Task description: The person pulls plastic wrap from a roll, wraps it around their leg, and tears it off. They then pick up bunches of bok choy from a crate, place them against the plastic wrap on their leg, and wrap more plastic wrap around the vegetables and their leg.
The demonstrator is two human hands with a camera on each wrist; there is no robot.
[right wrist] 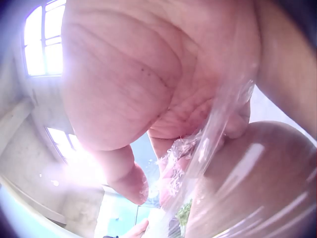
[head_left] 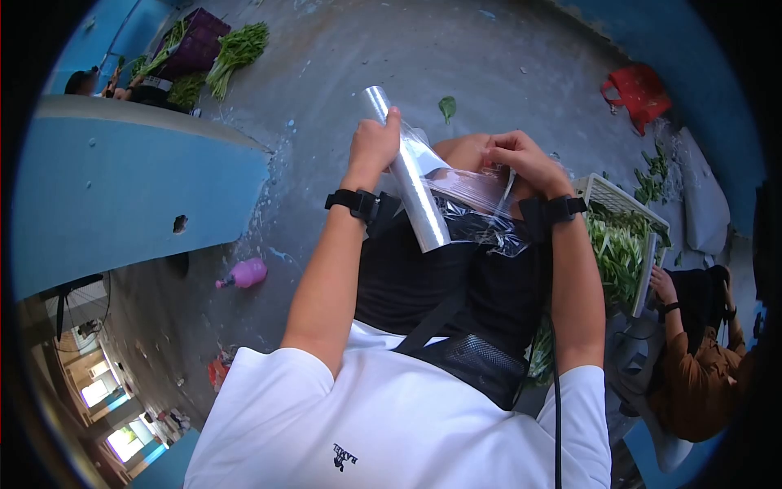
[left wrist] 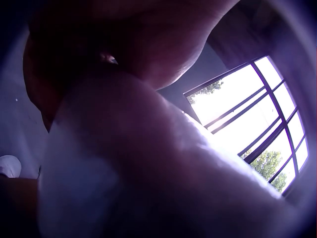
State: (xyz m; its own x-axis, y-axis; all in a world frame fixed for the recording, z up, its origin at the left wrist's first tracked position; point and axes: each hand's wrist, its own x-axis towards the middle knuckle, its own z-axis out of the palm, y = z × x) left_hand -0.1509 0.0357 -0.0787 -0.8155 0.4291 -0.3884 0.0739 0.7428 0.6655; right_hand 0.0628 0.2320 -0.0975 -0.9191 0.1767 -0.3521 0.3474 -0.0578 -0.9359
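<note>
Two-handed, likely for tension: grips roll (head_left: pixel 423 204) in left hand (head_left: pixel 375 147). Beside roll, pinches film (head_left: pixel 476 189) in right hand (head_left: pixel 529 163).

Glossy, clear plastic film (head_left: pixel 472 189); shiny, smooth roll (head_left: pixel 419 191); matt cloth shirt (head_left: pixel 407 416); smooth plastic bottle (head_left: pixel 248 273).

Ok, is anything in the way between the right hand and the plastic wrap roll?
Nothing visible: only stretched film spans from the roll, gripped by the left hand, to the right hand pinching it. A bare leg lies beneath.
</note>
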